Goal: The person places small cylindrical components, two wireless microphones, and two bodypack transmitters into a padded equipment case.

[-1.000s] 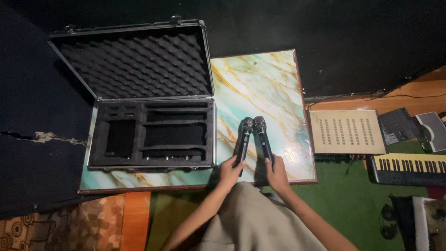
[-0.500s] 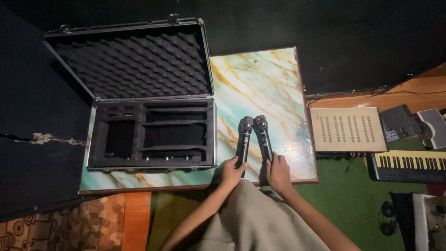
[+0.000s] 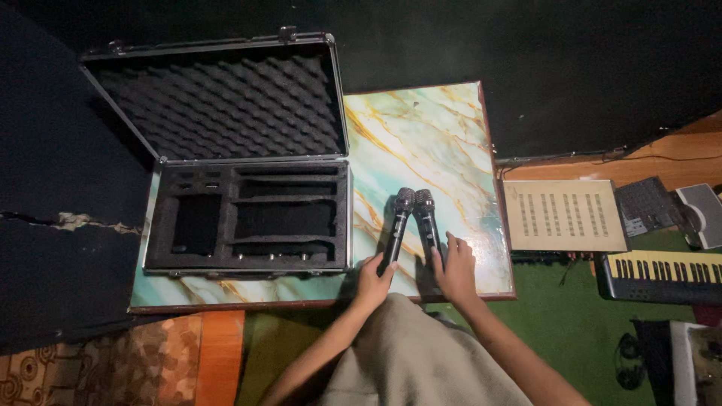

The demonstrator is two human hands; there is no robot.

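left hand (image 3: 374, 272): fingers wrapped round left microphone (image 3: 396, 228) | right hand (image 3: 455, 268): fingers holding right microphone (image 3: 429, 222) | microphones: side by side, heads touching, on marbled surface (image 3: 436, 135) | open foam-lined case (image 3: 248, 219): just left of them

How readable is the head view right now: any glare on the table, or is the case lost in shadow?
Head view: sharp, no motion blur; the marble-patterned table is evenly lit without glare; the open case has near-black foam, so its slots are hard to read; both microphones and the left hand and right hand are clear; surroundings fall into darkness.
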